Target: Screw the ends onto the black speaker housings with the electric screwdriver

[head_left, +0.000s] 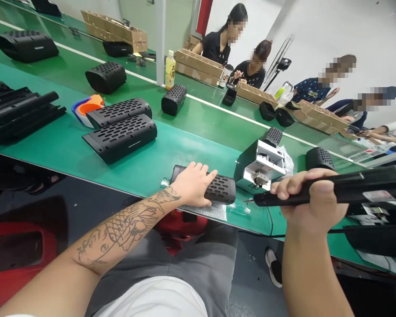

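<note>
My left hand point(195, 184) lies over a black perforated housing point(221, 189) near the bench's front edge, thumb and fingers gripping across its top. In my right hand point(312, 198) is a black electric screwdriver point(353, 187), held nearly level. Its thin tip points left, a little apart from the housing's right end. Between the hands, slightly farther back, stands a screw feeder point(260, 165) with a silver front. A dark cord hangs below the screwdriver.
Two similar housings point(122, 137) sit left beside an orange tape roll point(90, 105). Long black parts point(16, 110) are piled at far left. More housings point(174, 100) stand on the green belt, with a yellow-labelled bottle point(170, 70) behind. Several people work opposite near cardboard boxes point(198, 66).
</note>
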`<state>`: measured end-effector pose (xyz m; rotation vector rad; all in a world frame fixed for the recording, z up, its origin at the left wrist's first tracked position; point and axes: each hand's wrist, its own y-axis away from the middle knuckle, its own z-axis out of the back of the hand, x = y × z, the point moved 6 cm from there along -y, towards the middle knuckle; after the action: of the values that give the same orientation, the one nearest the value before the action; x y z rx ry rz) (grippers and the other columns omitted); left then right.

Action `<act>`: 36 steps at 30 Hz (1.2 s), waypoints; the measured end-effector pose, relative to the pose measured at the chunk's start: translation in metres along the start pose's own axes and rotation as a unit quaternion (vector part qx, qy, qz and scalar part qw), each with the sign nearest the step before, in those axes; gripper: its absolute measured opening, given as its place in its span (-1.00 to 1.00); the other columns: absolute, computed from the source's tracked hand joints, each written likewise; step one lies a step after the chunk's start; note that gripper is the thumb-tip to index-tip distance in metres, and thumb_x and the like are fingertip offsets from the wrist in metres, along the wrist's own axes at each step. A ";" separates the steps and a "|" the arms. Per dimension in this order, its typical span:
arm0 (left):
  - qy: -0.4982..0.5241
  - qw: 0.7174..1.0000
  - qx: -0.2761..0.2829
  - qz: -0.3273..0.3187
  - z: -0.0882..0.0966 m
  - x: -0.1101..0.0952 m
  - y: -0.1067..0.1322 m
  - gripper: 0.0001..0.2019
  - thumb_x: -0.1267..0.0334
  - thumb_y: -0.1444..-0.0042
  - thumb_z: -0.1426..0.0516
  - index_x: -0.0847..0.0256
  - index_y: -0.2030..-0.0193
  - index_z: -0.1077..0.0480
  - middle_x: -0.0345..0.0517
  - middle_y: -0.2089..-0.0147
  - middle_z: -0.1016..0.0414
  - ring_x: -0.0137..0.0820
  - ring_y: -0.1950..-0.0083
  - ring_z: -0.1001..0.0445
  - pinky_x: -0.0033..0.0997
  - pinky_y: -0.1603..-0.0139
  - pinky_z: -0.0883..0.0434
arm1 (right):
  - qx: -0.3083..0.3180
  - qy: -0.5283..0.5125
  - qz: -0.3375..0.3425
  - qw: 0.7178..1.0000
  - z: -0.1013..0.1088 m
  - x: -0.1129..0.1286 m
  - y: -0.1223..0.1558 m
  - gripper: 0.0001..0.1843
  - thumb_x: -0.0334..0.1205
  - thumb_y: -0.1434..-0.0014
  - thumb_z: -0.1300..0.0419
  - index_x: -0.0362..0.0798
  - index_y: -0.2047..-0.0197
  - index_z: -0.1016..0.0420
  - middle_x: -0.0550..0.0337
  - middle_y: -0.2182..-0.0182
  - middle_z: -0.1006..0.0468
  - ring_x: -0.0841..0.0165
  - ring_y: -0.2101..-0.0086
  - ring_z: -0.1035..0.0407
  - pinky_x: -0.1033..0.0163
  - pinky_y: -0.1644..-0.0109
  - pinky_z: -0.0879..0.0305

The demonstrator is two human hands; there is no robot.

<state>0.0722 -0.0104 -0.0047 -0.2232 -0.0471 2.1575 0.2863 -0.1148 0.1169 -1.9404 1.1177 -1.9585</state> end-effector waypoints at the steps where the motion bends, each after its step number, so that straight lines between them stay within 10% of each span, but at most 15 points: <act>1: 0.001 1.000 0.001 0.000 0.000 -0.001 0.001 0.15 -0.31 -0.11 -0.50 0.35 -0.67 -0.35 0.42 -0.29 -0.62 0.29 -0.25 -0.56 0.16 -0.36 -0.34 | 0.023 -0.011 -0.013 1.000 -0.009 0.002 0.005 -0.57 0.20 -0.19 -0.67 0.09 0.25 -0.68 0.37 0.60 -0.52 0.35 0.67 -0.38 0.15 0.55 -0.51; 12: 0.007 1.000 0.009 -0.007 0.002 0.001 0.000 0.09 -0.29 -0.13 -0.46 0.35 -0.64 -0.36 0.41 -0.29 -0.61 0.28 -0.27 -0.55 0.18 -0.37 -0.34 | 0.098 -0.020 -0.035 0.994 -0.050 -0.029 0.012 -0.56 0.11 -0.27 -0.64 0.03 0.34 -0.59 0.35 0.59 -0.52 0.36 0.66 -0.44 0.16 0.50 -0.58; 36: -0.005 0.998 0.059 0.014 0.006 0.000 -0.001 0.09 -0.31 -0.23 -0.38 0.33 -0.72 -0.26 0.42 -0.36 -0.60 0.25 -0.32 -0.53 0.15 -0.39 -0.31 | 0.160 -0.053 -0.092 0.981 -0.057 -0.043 0.022 -0.53 0.06 -0.24 -0.69 0.05 0.32 -0.53 0.43 0.59 -0.51 0.44 0.62 -0.41 0.23 0.41 -0.58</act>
<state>0.0719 -0.0095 0.0009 -0.1453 0.0778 2.1822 0.2319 -0.0831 0.0772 -1.9993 0.5714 -1.9490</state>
